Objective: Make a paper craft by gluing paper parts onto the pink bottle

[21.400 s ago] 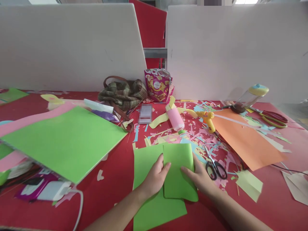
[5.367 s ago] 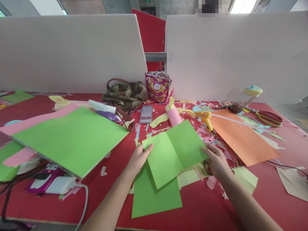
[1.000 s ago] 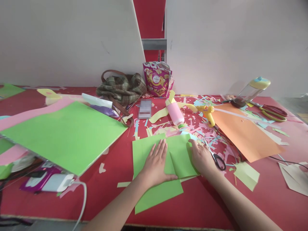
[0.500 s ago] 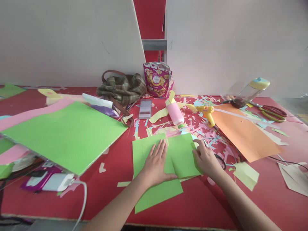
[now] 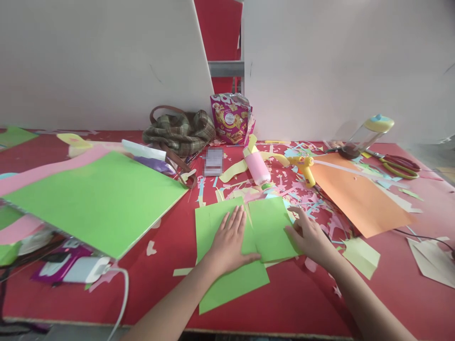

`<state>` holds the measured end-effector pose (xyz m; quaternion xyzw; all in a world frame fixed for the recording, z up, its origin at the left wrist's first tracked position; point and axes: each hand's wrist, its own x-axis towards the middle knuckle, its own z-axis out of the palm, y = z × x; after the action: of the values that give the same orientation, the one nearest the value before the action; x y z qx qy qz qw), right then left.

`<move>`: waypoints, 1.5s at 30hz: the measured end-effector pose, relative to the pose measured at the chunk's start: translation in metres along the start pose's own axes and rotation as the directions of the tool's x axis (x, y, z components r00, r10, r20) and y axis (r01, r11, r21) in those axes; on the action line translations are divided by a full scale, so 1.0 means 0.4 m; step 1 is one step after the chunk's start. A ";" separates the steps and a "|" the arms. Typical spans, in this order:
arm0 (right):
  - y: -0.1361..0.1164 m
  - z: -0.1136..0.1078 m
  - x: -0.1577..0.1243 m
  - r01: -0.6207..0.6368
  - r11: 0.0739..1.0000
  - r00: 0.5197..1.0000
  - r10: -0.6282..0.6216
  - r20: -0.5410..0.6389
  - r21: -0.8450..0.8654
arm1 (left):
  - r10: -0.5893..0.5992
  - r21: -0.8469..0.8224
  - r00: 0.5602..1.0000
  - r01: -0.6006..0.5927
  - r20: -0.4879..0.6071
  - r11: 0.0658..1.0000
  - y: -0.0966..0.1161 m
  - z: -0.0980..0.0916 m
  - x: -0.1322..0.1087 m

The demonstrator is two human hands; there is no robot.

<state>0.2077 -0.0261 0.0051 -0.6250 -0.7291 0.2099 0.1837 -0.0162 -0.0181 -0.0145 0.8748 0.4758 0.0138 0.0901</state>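
Observation:
My left hand [image 5: 231,239] lies flat with fingers spread on a green paper sheet [image 5: 206,222], which rests on the red table. A green paper piece [image 5: 272,227] lies just right of it, with a narrow gap between the two at the top. At this piece's right edge is my right hand [image 5: 307,234], its fingers curled and its thumb over the edge; the lower fingers are hidden. Another green paper strip [image 5: 234,289] sticks out below my left hand. Behind the right hand shows part of a dark handle [image 5: 326,235].
Paper scraps [image 5: 316,203] litter the middle. Beyond lie a pink bottle [image 5: 258,166], a yellow glue gun [image 5: 304,169], a snack bag [image 5: 232,118] and a plaid bag [image 5: 179,132]. Large green board [image 5: 99,199] at left; orange sheet [image 5: 362,196], scissors [image 5: 401,166] and clear bottle [image 5: 364,137] at right.
My right hand has shifted slightly right along with the right green piece, and the gap at the top between the two pieces is wider. The left hand stays on its sheet.

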 end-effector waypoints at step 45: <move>0.006 -0.033 0.013 0.146 0.952 0.975 -0.184 0.123 0.271 | -0.390 -0.914 0.919 0.211 0.064 0.347 -0.015 -0.081 -0.003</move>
<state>0.2157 -0.0198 0.0150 -0.5151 -0.7564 0.3330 0.2271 -0.0254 -0.0110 0.0165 0.5770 0.5494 0.3241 0.5100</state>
